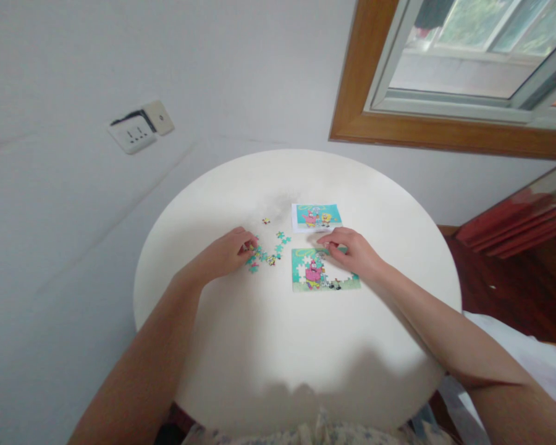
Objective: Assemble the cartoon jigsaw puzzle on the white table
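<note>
Puzzle, part filled, lies flat on the round white tabletop, just nearer than a printed card of the same scene. White areas show right of the pink figure, a smaller one at its left. Right hand over the puzzle's upper right; grip drawn close, thumb near forefinger, but cannot tell whether a piece is between them. Left hand at the left side of the scattered loose pieces, fingers curled down; pinching or merely touching, cannot tell. One stray piece sits apart, beyond the heap.

Technique (my judgement): check colour and outline against the card first; turn the piece before lowering it; seat tabs straight down with light fingertip pressure. Don't force. Steady the puzzle's border so neighbours don't lift.
</note>
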`<state>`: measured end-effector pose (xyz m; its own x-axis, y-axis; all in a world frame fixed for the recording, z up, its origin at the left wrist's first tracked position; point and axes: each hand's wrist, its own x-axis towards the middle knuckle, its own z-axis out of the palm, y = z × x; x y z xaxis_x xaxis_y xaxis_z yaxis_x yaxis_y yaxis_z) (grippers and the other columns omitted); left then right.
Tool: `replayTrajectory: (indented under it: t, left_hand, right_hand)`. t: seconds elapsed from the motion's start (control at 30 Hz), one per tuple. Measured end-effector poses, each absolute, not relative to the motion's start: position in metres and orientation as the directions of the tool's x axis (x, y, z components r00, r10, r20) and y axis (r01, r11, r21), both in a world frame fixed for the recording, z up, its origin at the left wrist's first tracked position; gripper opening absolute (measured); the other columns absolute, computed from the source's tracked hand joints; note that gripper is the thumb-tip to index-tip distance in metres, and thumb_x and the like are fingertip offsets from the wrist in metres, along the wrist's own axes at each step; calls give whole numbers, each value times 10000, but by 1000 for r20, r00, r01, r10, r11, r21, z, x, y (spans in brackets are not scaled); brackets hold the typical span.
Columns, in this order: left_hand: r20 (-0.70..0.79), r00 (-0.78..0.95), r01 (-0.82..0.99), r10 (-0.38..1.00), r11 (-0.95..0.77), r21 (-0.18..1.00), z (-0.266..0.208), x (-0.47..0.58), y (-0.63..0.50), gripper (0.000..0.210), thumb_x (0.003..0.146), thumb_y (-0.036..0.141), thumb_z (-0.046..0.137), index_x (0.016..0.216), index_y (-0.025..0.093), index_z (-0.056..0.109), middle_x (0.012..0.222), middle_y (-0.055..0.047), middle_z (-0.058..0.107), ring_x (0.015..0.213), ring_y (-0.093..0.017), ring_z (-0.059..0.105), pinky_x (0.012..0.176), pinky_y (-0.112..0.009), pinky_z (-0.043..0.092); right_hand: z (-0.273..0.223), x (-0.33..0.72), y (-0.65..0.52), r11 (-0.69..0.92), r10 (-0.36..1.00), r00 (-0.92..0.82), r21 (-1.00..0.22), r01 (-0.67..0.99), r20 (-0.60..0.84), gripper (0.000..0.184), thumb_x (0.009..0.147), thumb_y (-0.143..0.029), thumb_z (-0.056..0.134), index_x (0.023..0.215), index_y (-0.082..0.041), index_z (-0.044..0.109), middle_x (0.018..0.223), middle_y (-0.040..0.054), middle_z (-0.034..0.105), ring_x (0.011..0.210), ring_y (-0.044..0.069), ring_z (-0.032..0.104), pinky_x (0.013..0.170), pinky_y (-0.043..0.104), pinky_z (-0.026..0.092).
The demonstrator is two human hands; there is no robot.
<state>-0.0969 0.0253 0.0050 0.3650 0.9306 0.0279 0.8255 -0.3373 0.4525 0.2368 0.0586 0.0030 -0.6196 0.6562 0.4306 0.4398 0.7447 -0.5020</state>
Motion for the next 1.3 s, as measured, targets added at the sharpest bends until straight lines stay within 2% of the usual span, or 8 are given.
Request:
replayTrajectory:
  t: [0.23,0.47,0.77,1.07,1.3]
  left_hand:
    - [54,369,824,928,-353,443,6,-93,25,232,804,333,476,860,158,618,865,-73,572,730,-190,568,704,-324,474]
    - [33,328,836,944,-306,456,15,-96,24,346,857,420,448,958,143,630,919,-90,591,758,-192,586,739,-332,499]
    - [6,314,836,950,-279,472,14,-106,26,333,795,427,534,952,160,655,947,-83,587,740,-188,588,738,-337,508]
    - [-15,335,833,942,-289,472,10,-102,25,349,807,399,507,1003,144,643,978,-92,558,748,-188,589,745,-345,496]
    - [2,325,829,946,-286,481,9,-101,26,330,793,411,523,966,158,645,967,-84,571,737,-180,585,731,-329,502]
  right_hand:
    - [6,237,58,742,659,-622,-502,445,422,255,840,-111,513,992,-180,707,784,45,659,722,153,587,725,304,474]
    - [5,236,58,738,663,-618,-508,445,422,251,842,-115,517,994,-162,711,797,59,665,729,157,596,727,306,477]
    - [5,237,58,729,672,-618,-514,453,409,250,842,-124,523,996,-193,708,803,46,666,729,154,595,730,310,482]
    - [4,236,58,738,662,-624,-504,448,415,251,839,-119,519,994,-175,708,794,50,658,725,159,597,727,311,479]
    - [5,236,58,739,662,-621,-502,449,419,248,842,-124,518,992,-185,707,792,45,661,727,156,596,725,302,479]
